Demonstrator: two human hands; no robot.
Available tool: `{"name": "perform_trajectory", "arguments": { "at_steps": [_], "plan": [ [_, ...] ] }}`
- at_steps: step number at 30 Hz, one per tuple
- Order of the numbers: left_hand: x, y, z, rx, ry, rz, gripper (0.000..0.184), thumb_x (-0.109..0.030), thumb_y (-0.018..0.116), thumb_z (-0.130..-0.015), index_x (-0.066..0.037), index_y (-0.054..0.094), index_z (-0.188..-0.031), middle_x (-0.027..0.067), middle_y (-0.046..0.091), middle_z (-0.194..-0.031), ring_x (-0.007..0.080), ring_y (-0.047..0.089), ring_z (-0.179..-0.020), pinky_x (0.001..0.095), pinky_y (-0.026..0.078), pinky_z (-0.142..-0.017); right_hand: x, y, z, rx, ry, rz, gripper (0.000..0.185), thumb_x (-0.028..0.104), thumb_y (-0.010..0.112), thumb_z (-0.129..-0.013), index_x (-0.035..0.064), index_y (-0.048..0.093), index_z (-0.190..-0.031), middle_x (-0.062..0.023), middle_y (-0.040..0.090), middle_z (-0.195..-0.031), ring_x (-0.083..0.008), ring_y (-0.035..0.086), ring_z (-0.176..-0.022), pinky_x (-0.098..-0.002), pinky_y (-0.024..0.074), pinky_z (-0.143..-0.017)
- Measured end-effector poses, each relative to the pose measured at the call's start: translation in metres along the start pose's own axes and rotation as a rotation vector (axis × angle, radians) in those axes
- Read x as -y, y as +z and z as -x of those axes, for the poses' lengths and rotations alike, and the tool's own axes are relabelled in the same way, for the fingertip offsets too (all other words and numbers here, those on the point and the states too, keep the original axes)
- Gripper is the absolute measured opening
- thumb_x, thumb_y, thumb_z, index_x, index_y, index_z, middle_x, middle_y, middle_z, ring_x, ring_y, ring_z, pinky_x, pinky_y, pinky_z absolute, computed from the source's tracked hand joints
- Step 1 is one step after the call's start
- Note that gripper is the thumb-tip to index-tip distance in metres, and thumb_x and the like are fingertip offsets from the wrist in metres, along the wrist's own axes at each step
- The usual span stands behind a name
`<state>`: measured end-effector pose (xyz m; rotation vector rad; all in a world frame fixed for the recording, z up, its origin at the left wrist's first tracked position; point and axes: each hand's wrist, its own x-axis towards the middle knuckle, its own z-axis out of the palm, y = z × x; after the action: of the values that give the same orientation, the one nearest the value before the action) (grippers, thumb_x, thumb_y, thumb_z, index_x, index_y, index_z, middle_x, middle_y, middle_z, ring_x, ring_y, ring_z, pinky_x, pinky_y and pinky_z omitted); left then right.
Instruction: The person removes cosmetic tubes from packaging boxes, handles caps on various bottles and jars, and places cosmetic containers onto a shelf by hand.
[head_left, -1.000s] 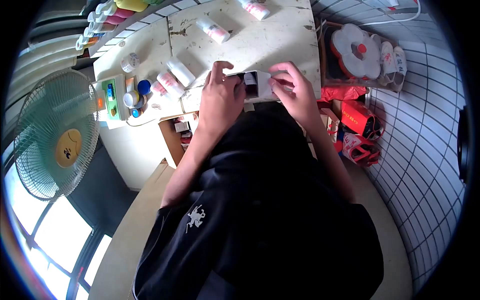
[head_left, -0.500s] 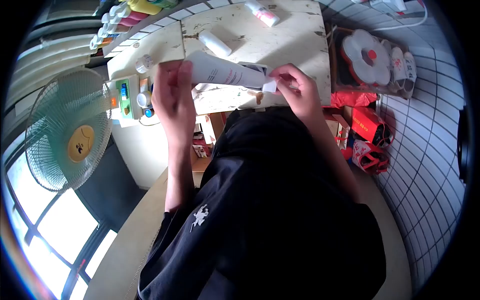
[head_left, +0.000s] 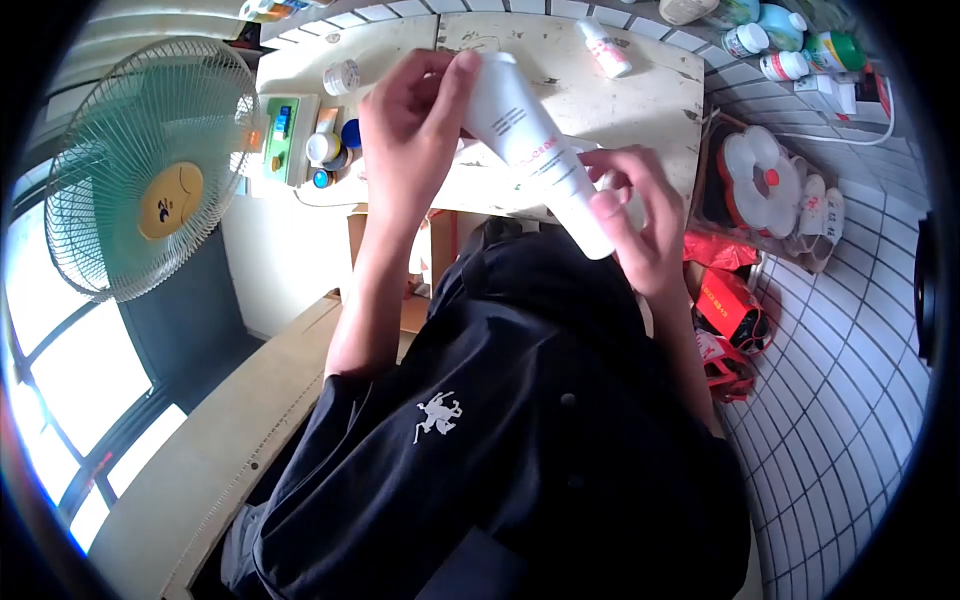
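Note:
A white squeeze tube [head_left: 545,155] with dark and pink lettering is held up before me, slanting from upper left to lower right. My left hand [head_left: 415,120] pinches its flat upper end between thumb and fingers. Near the lower, narrower end, my right hand [head_left: 645,215] has its fingers curled, with the thumb against the tube's side. Something pale shows between the right fingers, too blurred to name. Behind the tube is the worn white table [head_left: 540,30], where a small white bottle [head_left: 605,50] with a pink label lies at the back.
Left on the table are a clear jar [head_left: 341,77], a green-and-white box [head_left: 288,135] and a blue-lidded container [head_left: 323,179]. A fan [head_left: 150,170] stands at the left. To the right are a flower-shaped tray [head_left: 745,190], red packages [head_left: 730,300] and several bottles [head_left: 785,65].
The tube has swung from nearly level to a steep slant, its narrow end now lower right. My right hand has moved from pinching its cap to its side. The whole view has shifted.

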<state>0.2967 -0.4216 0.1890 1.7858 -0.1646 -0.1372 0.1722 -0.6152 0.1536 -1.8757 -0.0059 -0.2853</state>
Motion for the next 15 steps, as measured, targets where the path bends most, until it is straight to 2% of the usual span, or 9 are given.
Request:
{"name": "perform_trajectory", "arguments": {
  "at_steps": [1,2,4,6,7,8,10,11,15],
  "plan": [
    [-0.004,0.002,-0.002,-0.009,-0.006,0.011,0.025,-0.02,0.07,-0.1,0.005,0.068,-0.1,0.0096,0.073,-0.079,0.0077,0.068,-0.072,0.0242,0.055,-0.059,0.003,0.0,0.002,0.123,0.179,-0.14,0.028,0.025,0.069,-0.095,0.0004,0.069,-0.109,-0.0078,0.068,-0.094,-0.0149,0.058,-0.081,-0.0313,0.0456,-0.075],
    [-0.007,0.003,-0.003,0.01,0.064,-0.05,0.037,-0.031,0.065,-0.102,0.005,0.067,-0.096,0.0103,0.071,-0.075,0.0095,0.066,-0.066,0.0249,0.054,-0.056,0.008,0.002,0.005,0.199,0.355,-0.391,0.034,0.024,0.069,-0.096,-0.0032,0.066,-0.115,-0.0078,0.07,-0.099,-0.0121,0.062,-0.088,-0.0293,0.0483,-0.08],
    [-0.01,0.003,-0.003,0.009,0.123,-0.108,0.05,-0.043,0.06,-0.104,0.005,0.066,-0.091,0.011,0.068,-0.071,0.0112,0.065,-0.06,0.0257,0.053,-0.054,0.015,0.002,0.008,0.285,0.484,-0.656,0.041,0.02,0.068,-0.096,-0.0055,0.057,-0.127,-0.0111,0.07,-0.107,-0.0134,0.065,-0.099,-0.0296,0.0508,-0.087],
    [-0.01,0.001,-0.006,-0.005,0.108,-0.06,0.027,-0.026,0.073,-0.098,0.001,0.075,-0.098,-0.0003,0.068,-0.068,0.0014,0.06,-0.061,0.0177,0.045,-0.053,0.023,0.004,0.005,0.328,0.465,-0.717,0.046,0.018,0.068,-0.095,-0.0054,0.053,-0.131,-0.0125,0.069,-0.11,-0.015,0.066,-0.101,-0.0306,0.0514,-0.088],
    [-0.008,-0.007,-0.009,0.069,0.095,-0.208,0.036,-0.03,0.063,-0.104,0.004,0.069,-0.115,0.0101,0.073,-0.087,0.0091,0.069,-0.075,0.0226,0.055,-0.065,0.027,0.004,0.005,0.353,0.448,-0.784,0.051,0.016,0.068,-0.094,-0.0053,0.049,-0.136,-0.014,0.068,-0.113,-0.0167,0.067,-0.103,-0.0316,0.052,-0.09],
    [-0.012,-0.01,-0.009,0.057,0.087,-0.2,0.036,-0.03,0.063,-0.104,0.004,0.069,-0.115,0.0101,0.073,-0.087,0.0091,0.069,-0.075,0.0226,0.055,-0.065,0.029,0.005,0.006,0.366,0.455,-0.776,0.051,0.016,0.068,-0.094,-0.0053,0.049,-0.136,-0.014,0.068,-0.113,-0.0167,0.067,-0.103,-0.0316,0.052,-0.09],
    [-0.023,-0.014,-0.009,0.112,0.093,-0.189,0.021,-0.01,0.066,-0.097,0.001,0.073,-0.114,0.0083,0.075,-0.091,0.0095,0.065,-0.081,0.0257,0.052,-0.074,0.035,0.005,0.007,0.397,0.464,-0.817,0.055,0.016,0.069,-0.093,-0.0051,0.046,-0.138,-0.0156,0.067,-0.117,-0.0193,0.067,-0.107,-0.0329,0.0521,-0.093],
    [-0.011,-0.007,-0.009,0.042,0.203,-0.019,0.018,-0.007,0.064,-0.097,0.003,0.072,-0.109,0.006,0.074,-0.086,0.0096,0.064,-0.076,0.0267,0.05,-0.068,0.042,0.006,0.007,0.376,0.519,-0.809,0.06,0.02,0.073,-0.09,-0.005,0.047,-0.137,-0.0156,0.068,-0.115,-0.0196,0.068,-0.106,-0.0336,0.0526,-0.093],
    [-0.024,-0.008,-0.008,-0.029,0.083,-0.052,0.019,-0.008,0.064,-0.097,0.005,0.071,-0.109,0.0062,0.074,-0.086,0.0095,0.063,-0.076,0.027,0.05,-0.069,0.045,0.009,0.008,0.359,0.522,-0.815,0.062,0.021,0.075,-0.087,-0.0047,0.047,-0.137,-0.0157,0.068,-0.115,-0.0195,0.068,-0.104,-0.0338,0.0531,-0.092]
  ]
}}
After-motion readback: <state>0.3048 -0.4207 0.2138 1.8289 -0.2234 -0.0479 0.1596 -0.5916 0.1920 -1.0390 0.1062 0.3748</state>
